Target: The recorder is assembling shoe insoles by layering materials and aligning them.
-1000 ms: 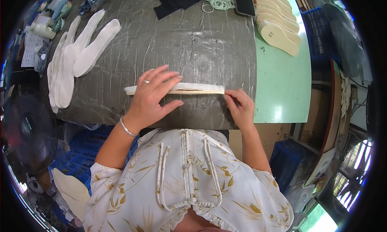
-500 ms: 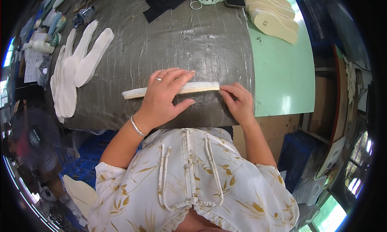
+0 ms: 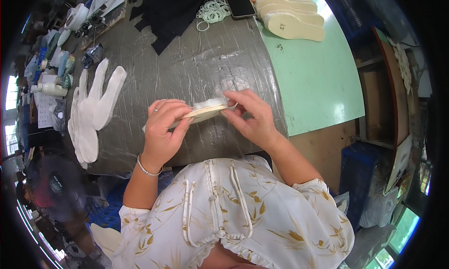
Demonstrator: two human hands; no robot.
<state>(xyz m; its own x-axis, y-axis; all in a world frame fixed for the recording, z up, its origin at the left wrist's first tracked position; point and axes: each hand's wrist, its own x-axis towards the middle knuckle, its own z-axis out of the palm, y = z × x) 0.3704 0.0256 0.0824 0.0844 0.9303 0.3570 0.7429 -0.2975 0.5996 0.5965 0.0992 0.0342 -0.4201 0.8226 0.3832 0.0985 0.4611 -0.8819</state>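
A long flat insole [image 3: 206, 112], tan underneath with a white cloth layer on top, is lifted edge-on just above the grey plastic-covered worktop [image 3: 196, 68]. My left hand [image 3: 161, 129] grips its left half, fingers curled over the top. My right hand [image 3: 250, 119] pinches its right end, thumb and fingers on the white cloth. Both hands sit close to my body at the table's near edge.
Several white insoles [image 3: 91, 112] fan out at the left. A stack of tan insoles [image 3: 292, 16] lies on the green tabletop [image 3: 318, 77] at the far right. Black fabric pieces [image 3: 173, 12], white rubber rings [image 3: 213, 9] and bottles [image 3: 51, 89] lie further back. A fan [image 3: 51, 187] stands lower left.
The insole lay flat on the worktop under my pressing left palm; now both hands have lifted it and turned it on edge, closer together.
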